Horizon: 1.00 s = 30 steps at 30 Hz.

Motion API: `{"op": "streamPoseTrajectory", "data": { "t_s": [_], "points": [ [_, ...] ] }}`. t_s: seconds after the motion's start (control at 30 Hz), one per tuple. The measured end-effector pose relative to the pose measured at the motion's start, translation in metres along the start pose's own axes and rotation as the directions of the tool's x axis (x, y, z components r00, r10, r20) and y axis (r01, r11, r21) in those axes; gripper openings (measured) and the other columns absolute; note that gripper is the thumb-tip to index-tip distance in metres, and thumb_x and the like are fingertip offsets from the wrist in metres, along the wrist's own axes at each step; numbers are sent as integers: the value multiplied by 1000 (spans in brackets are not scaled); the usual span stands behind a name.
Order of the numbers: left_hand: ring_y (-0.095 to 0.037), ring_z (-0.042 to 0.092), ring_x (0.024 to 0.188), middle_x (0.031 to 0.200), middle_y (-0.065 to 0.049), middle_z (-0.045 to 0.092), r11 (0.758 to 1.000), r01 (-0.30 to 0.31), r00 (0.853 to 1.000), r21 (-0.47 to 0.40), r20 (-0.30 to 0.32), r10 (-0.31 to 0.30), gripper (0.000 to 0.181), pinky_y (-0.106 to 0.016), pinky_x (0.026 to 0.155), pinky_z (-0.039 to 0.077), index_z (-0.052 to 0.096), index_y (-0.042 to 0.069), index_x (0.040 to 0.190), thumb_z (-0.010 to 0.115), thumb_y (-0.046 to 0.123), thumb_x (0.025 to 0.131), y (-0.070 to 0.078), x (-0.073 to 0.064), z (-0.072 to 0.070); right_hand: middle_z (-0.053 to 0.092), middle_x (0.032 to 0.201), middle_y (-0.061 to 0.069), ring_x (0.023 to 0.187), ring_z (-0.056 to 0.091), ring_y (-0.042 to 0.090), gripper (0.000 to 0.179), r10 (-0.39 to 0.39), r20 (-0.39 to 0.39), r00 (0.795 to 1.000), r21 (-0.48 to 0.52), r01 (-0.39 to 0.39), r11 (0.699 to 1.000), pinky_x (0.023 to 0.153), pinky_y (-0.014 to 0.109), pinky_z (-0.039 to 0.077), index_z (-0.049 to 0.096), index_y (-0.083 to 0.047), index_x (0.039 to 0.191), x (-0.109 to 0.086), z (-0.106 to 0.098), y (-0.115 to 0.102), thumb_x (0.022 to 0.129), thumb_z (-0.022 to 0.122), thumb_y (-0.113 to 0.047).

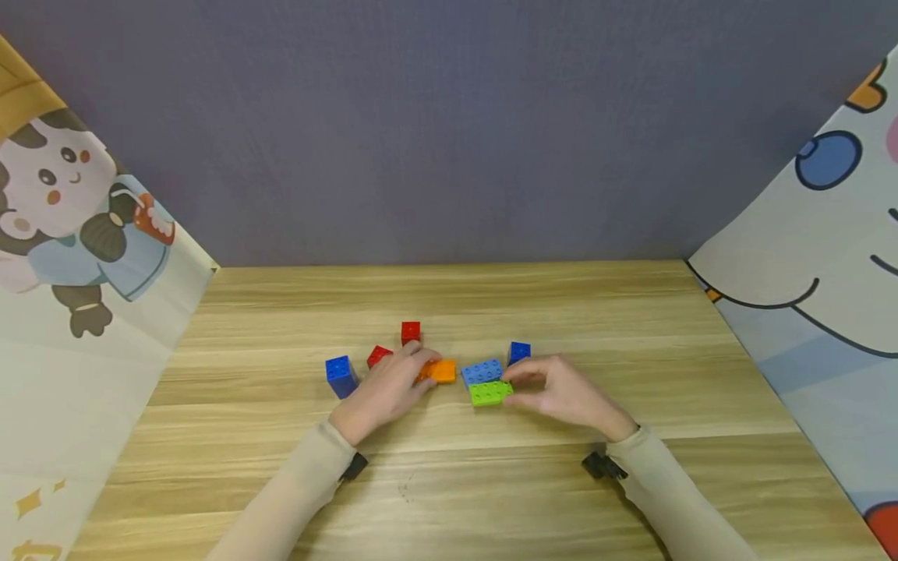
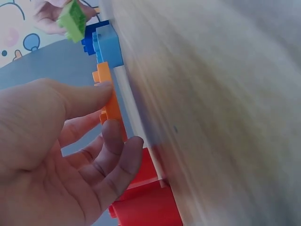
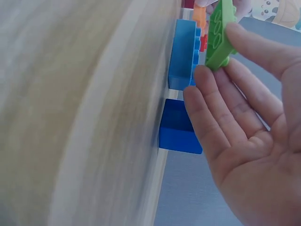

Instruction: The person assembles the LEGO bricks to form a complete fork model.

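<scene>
While aloft, green brick [image 1: 487, 393] in hand [image 1: 567, 393].

Forearms [image 1: 289, 492] angled inward from below.
The left hand [image 1: 390, 383] was held in a pinch; the right hand [image 1: 567, 391] pinched likewise, turned inward.

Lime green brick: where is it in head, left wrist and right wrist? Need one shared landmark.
Head: green brick just right of centre, below mid-height, in the right hand.
Left wrist: green brick near the top edge, left of centre.
Right wrist: green brick at the top edge, right of centre.
Shared landmark: light blue brick, close to it in all three.
</scene>
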<state>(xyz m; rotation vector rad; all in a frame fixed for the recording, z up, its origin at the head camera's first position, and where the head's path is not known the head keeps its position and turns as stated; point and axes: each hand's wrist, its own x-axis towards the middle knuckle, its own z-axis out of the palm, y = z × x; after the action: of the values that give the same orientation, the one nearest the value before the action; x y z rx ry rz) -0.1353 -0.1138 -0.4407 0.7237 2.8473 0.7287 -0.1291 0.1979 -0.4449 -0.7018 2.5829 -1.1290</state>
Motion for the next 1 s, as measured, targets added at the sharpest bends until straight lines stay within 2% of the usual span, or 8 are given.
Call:
{"op": "streamPoseTrajectory", "data": {
  "t_s": [0.2, 0.33, 0.47, 0.77, 1.0],
  "points": [
    [-28, 70, 118, 137, -9, 68, 1000, -9, 999, 10, 39, 8, 39, -50, 103, 58, 69, 12, 138, 74, 24, 102, 3, -10, -2, 77, 125, 4, 113, 74, 21, 35, 25, 39, 999, -6, -25, 1000, 100, 39, 61, 79, -16, 122, 0, 2, -1, 91, 86, -29],
    [-24, 71, 107, 133, -7, 70, 1000, -15, 999, 22, 48, 14, 38, -48, 96, 60, 70, 13, 136, 75, 26, 101, 5, -17, -2, 77, 126, 5, 113, 75, 20, 34, 39, 56, 998, -21, -37, 999, 97, 36, 62, 79, -15, 123, 1, 3, -4, 92, 86, -27],
    [-25, 71, 108, 130, -8, 71, 999, -30, 999, 39, 47, 28, 37, -48, 95, 61, 71, 12, 134, 77, 26, 100, 6, -23, 1, 78, 125, 6, 112, 75, 19, 34, 35, 66, 997, -48, -32, 998, 95, 34, 62, 79, -12, 123, 2, 5, -5, 91, 86, -24],
    [-22, 69, 102, 122, -6, 74, 995, -63, 997, 77, 55, 59, 35, -45, 88, 58, 73, 11, 129, 80, 24, 97, 11, -28, 4, 80, 118, 1, 104, 74, 15, 32, 6, 59, 998, -113, 1, 994, 90, 34, 62, 81, -14, 119, 2, 9, -8, 89, 88, -21],
    [-26, 71, 108, 124, -8, 74, 994, -65, 996, 83, 65, 59, 35, -47, 95, 60, 73, 10, 130, 80, 21, 97, 16, -29, 6, 80, 111, -1, 94, 68, 9, 31, 8, 56, 998, -154, 1, 988, 85, 30, 60, 82, -13, 115, 4, 13, -8, 86, 90, -21]
  ]
}}
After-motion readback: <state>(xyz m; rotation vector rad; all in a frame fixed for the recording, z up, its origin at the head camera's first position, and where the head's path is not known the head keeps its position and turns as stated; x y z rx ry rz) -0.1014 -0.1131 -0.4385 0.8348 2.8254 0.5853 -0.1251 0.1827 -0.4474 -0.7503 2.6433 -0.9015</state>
